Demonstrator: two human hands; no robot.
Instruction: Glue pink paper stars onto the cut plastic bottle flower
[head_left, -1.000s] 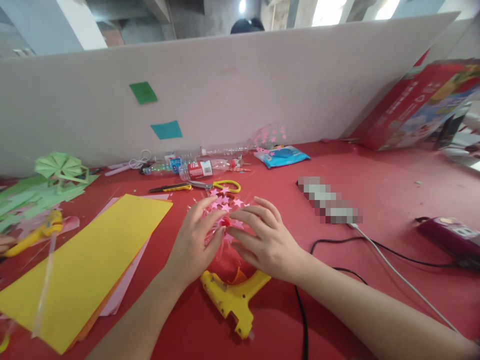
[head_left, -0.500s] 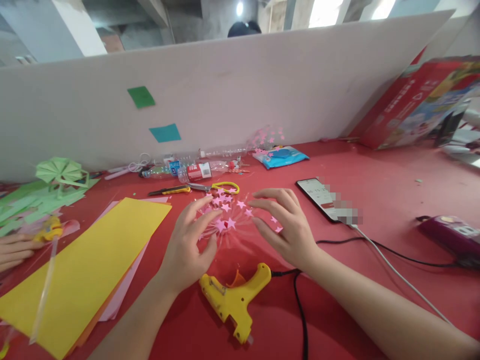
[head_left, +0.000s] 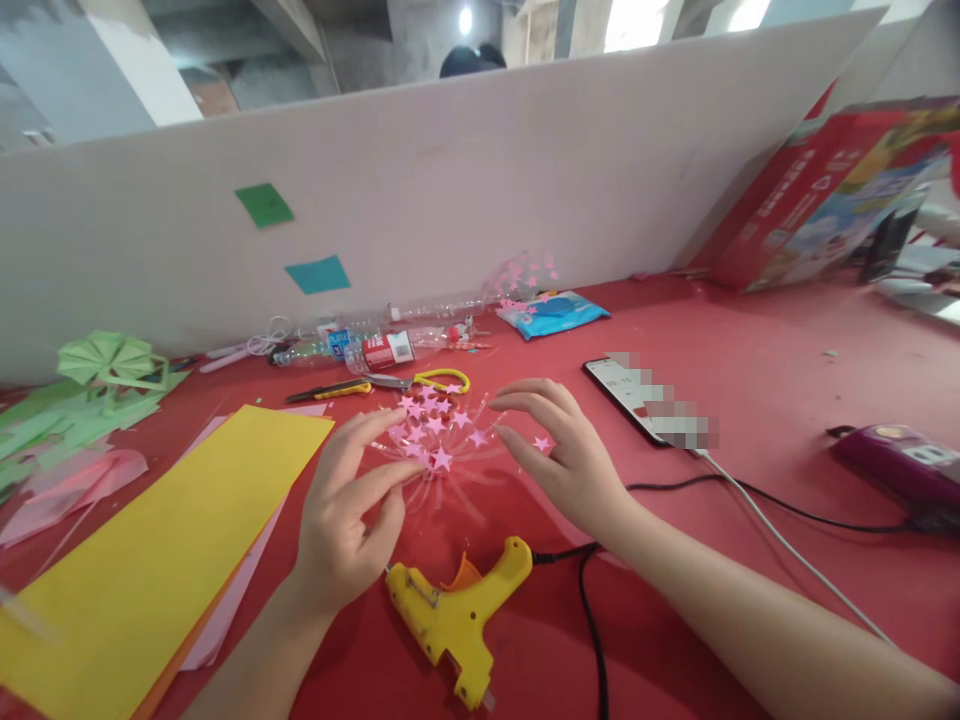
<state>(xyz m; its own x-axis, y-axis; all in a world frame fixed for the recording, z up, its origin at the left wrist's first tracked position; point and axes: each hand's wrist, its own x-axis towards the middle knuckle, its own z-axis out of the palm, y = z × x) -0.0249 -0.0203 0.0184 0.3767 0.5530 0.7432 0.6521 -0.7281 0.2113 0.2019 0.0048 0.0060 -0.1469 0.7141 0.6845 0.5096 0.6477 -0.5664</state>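
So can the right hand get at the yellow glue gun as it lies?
Likely yes: the right hand looks empty, and the yellow glue gun lies nearer the wearer, with nothing visible on top.

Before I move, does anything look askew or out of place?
One pink star sits apart, near the right hand, outside the star cluster between the hands. The glue gun lies on its side, nozzle close to the left hand.
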